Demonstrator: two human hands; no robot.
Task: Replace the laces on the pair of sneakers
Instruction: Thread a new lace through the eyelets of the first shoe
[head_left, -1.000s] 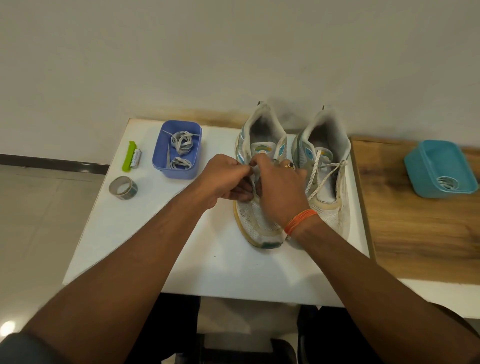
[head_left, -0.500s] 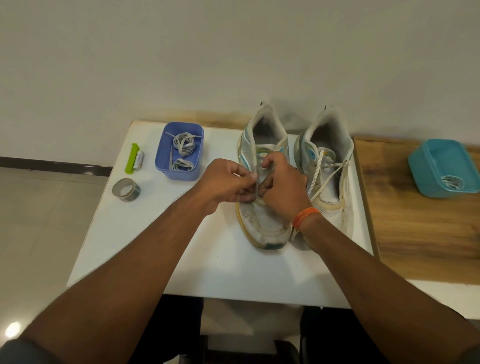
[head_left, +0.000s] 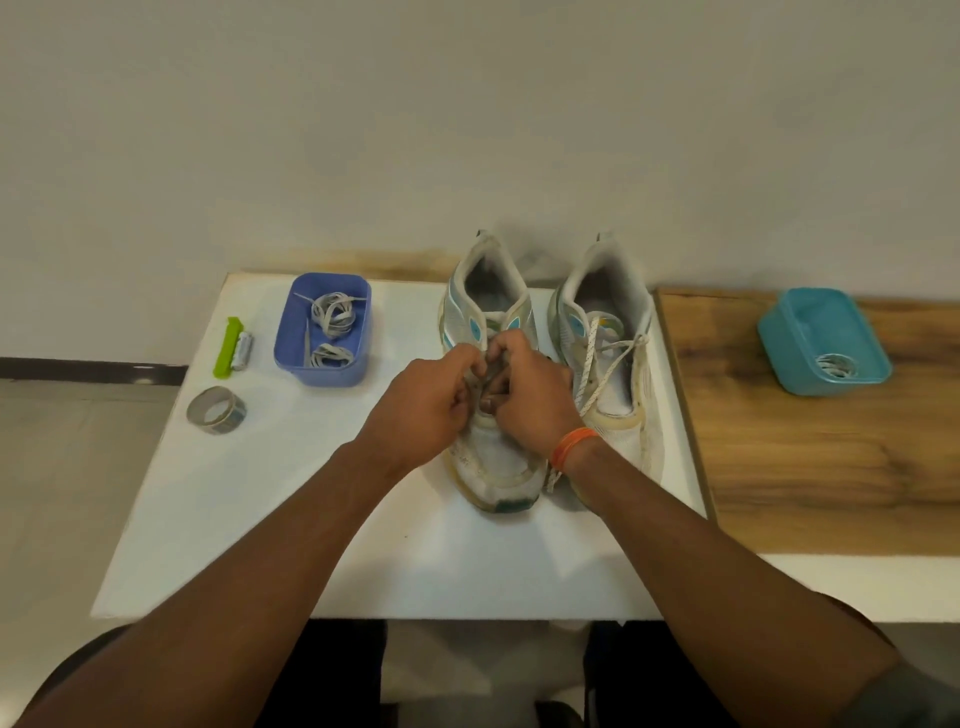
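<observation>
Clearly, blue tub (head_left: 291, 345) holds coiled laces (head_left: 332, 317); teal tub (head_left: 795, 358) another.

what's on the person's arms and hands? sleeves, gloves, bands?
Both hands bare, no gloves: left hand, right hand. Orange band on the right wrist. Forearms uncovered; grey sleeve edges show at the frame's bottom corners. No rings or watch visible.

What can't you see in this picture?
- Head view: the eyelets of the left sneaker, hidden by the left hand and right hand.
- What the curled fingers pinch: covered by the hands.
- What lies in the teal tub: too small and blurred.
- The person's body: cut off by the bottom edge.
</observation>
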